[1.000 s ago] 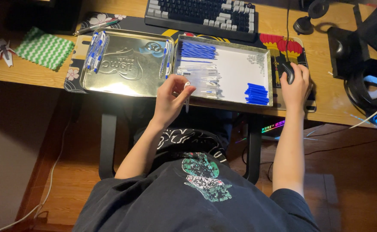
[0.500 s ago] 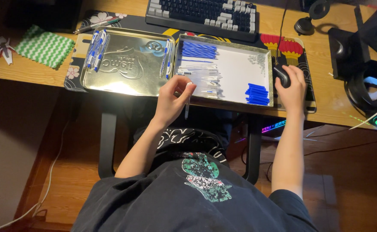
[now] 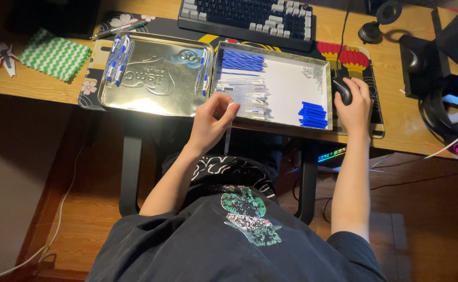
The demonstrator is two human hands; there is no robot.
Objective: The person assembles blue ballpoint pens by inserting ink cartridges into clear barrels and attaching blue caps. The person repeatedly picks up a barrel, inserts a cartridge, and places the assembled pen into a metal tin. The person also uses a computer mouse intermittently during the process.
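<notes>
While the right hand (image 3: pixel 355 102) lies cupped over a black mouse (image 3: pixel 343 91), the left hand (image 3: pixel 210 122) pinches what looks like a clear pen tube (image 3: pixel 228 137) nr the white tray (image 3: pixel 291 86).

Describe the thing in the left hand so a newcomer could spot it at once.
Start at the white-lined tray before the keyboard. At its near left edge the left hand pinches a clear pen tube. Unlike the tubes lying in the tray, it hangs upright.

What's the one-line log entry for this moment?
left hand: pinching a clear pen barrel at the desk edge | right hand: on black mouse | white tray: barrels, blue caps
</notes>
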